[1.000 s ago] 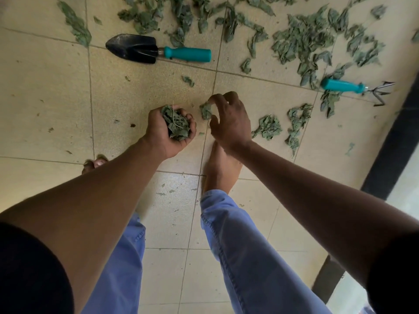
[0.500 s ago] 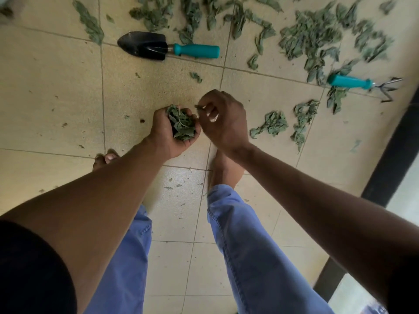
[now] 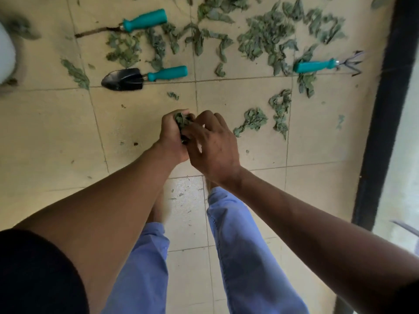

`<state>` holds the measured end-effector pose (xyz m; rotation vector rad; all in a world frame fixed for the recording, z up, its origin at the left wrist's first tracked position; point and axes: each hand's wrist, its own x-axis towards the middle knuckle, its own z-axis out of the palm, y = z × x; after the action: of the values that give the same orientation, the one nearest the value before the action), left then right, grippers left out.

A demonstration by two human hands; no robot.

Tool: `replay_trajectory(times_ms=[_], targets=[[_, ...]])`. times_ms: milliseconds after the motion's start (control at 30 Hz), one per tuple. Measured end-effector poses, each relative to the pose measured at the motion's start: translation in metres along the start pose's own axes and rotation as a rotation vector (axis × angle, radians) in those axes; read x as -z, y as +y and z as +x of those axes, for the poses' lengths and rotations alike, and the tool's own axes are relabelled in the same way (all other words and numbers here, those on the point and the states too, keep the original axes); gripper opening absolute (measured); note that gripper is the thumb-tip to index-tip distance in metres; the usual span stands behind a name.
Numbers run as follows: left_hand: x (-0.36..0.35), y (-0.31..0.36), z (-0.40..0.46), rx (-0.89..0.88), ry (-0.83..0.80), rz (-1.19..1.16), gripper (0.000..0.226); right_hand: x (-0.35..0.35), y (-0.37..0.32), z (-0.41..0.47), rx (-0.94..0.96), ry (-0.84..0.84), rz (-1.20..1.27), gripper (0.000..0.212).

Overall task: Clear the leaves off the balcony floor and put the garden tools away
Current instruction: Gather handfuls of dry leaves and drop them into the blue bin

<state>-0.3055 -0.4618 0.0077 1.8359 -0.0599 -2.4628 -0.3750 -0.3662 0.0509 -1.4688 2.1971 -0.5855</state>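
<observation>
My left hand (image 3: 172, 139) grips a bunch of green leaves (image 3: 181, 120) above the tiled floor. Pressed against that bunch from the right, my right hand (image 3: 213, 143) has its fingers curled over the leaves. Loose leaves (image 3: 267, 39) are scattered across the far tiles, with smaller clumps (image 3: 251, 120) just right of my hands. A black trowel with a teal handle (image 3: 145, 78) lies ahead on the left. A thin teal-handled tool (image 3: 136, 22) lies farther back. A teal-handled hand rake (image 3: 326, 64) lies at the right.
A dark door frame (image 3: 385, 109) runs down the right side. A white object (image 3: 5, 53) shows blurred at the far left edge. My blue-trousered legs (image 3: 238, 245) and bare feet stand on the beige tiles (image 3: 56, 132) below my hands.
My right hand carried a picked-up leaf to the bunch and now presses on it. The view tilted up, bringing a third teal-handled tool and more leaves into sight.
</observation>
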Motion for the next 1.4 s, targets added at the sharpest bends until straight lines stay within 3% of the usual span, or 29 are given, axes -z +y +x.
replay_trajectory(times_ms=[133, 267, 433, 533, 700, 867, 1000, 1300, 1400], targets=[[-0.017, -0.006, 0.011, 0.049, 0.004, 0.009, 0.029, 0.018, 0.043, -0.015, -0.329, 0.098, 0.073, 0.026], [-0.022, -0.013, 0.025, 0.089, -0.022, 0.044, 0.030, 0.004, 0.114, -0.022, -0.571, -0.012, -0.058, 0.032], [-0.018, -0.024, 0.040, 0.141, -0.032, 0.079, 0.031, -0.030, 0.168, -0.015, -0.738, -0.076, -0.158, 0.047], [-0.012, -0.027, 0.047, 0.173, -0.027, 0.080, 0.031, -0.035, 0.177, -0.005, -0.704, -0.056, -0.156, 0.050], [-0.007, -0.033, 0.047, 0.197, 0.022, 0.093, 0.032, -0.028, 0.179, -0.010, -0.756, 0.003, -0.029, 0.022], [-0.023, -0.033, 0.039, 0.205, 0.031, 0.103, 0.035, 0.007, 0.141, -0.019, -0.719, 0.192, 0.301, 0.018], [-0.044, -0.031, 0.036, 0.164, 0.032, 0.171, 0.030, 0.034, 0.087, -0.018, -0.598, 0.196, 0.548, 0.019], [-0.066, -0.033, 0.039, 0.111, -0.102, 0.137, 0.046, 0.023, 0.057, 0.003, -0.427, 0.061, 0.140, 0.028], [-0.067, -0.032, 0.041, 0.138, -0.140, 0.146, 0.034, 0.020, 0.059, 0.002, -0.420, 0.029, 0.072, 0.023]])
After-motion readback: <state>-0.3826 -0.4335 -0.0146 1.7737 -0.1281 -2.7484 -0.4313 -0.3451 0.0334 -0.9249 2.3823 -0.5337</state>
